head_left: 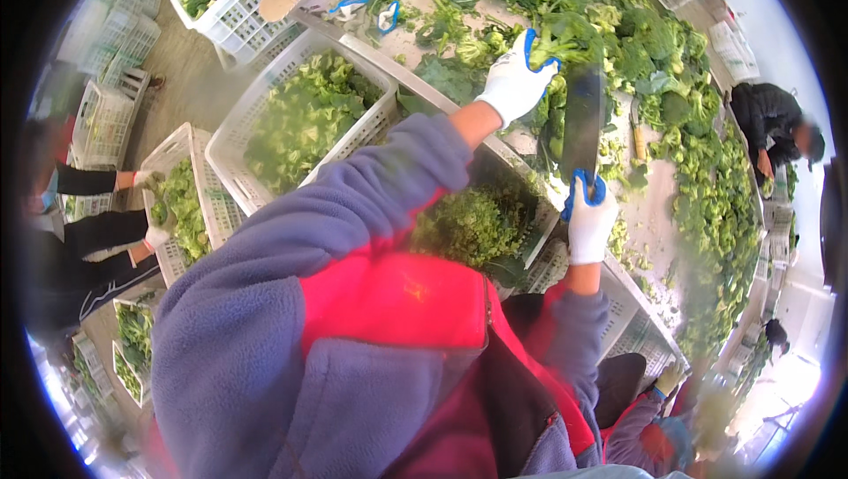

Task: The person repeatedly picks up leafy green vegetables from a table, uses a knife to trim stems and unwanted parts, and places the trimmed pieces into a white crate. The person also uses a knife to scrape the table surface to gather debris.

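Observation:
My left hand (pixel 520 78), in a white glove with blue-coated fingers, grips a broccoli piece (pixel 563 38) above the work table (pixel 652 214). My right hand (pixel 591 217), gloved the same way, is closed around the handle of a broad-bladed knife (pixel 583 123). The handle is mostly hidden in the fist. The blade points away from me, its far end close beside the broccoli piece. Loose florets and leaves lie under and around both hands. Beneath the table's near edge, leafy trimmings (pixel 470 227) fill a container.
A white plastic crate (pixel 222 158) of florets stands left of the table. Past it, a co-worker's gloved hands (pixel 156 235) reach into another crate (pixel 169 257). A small wooden-handled knife (pixel 638 138) lies on the table. Broccoli heads (pixel 652 42) are heaped on the far side.

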Demonstrator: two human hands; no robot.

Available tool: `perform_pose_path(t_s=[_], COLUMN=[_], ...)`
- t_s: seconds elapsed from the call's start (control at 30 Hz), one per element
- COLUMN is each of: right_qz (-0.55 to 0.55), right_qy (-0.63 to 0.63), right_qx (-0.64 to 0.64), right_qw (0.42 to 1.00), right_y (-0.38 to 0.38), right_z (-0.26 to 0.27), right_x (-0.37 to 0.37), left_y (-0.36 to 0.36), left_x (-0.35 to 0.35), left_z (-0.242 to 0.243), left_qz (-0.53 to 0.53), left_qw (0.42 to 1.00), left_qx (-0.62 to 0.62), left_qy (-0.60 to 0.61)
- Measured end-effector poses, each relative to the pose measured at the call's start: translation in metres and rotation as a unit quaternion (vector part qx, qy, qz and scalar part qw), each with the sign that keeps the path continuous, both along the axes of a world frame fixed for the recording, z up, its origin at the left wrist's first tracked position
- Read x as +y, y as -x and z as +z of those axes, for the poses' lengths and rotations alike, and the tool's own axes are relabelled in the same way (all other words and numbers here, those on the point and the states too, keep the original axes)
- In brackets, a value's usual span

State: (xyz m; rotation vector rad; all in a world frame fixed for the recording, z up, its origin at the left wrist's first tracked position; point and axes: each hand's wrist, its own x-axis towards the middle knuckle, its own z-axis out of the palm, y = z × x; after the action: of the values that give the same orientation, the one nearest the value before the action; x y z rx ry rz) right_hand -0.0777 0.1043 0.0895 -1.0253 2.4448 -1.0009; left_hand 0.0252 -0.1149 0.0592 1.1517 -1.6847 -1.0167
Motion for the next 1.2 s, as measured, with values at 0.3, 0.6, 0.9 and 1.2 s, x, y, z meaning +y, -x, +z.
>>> perform_pose_path(t_s=[0.3, 0.6, 0.9, 1.2], right_qz=[0.049, 0.013, -0.021, 0.045], right_qy=[-0.022, 0.112, 0.083, -0.033], right_qx=[0.219, 0.168, -0.054, 0.191], right_qw=[0.974, 0.979, 0.995, 0.98], right_y=[0.0, -0.016, -0.016, -0.008], right_z=[-0.004, 0.026, 0.015, 0.031], right_x=[-0.009, 0.003, 0.006, -0.017], left_y=[-0.005, -0.003, -0.003, -0.003], left_x=[0.001, 0.0, 0.013, 0.008], left_z=[0.007, 0.004, 0.013, 0.002], left_qz=[-0.055, -0.041, -0.035, -0.052], left_qw=[0.997, 0.996, 0.959, 0.948], left_qx=[-0.018, -0.038, -0.126, -0.167], left_qy=[-0.047, 0.068, 0.253, 0.265])
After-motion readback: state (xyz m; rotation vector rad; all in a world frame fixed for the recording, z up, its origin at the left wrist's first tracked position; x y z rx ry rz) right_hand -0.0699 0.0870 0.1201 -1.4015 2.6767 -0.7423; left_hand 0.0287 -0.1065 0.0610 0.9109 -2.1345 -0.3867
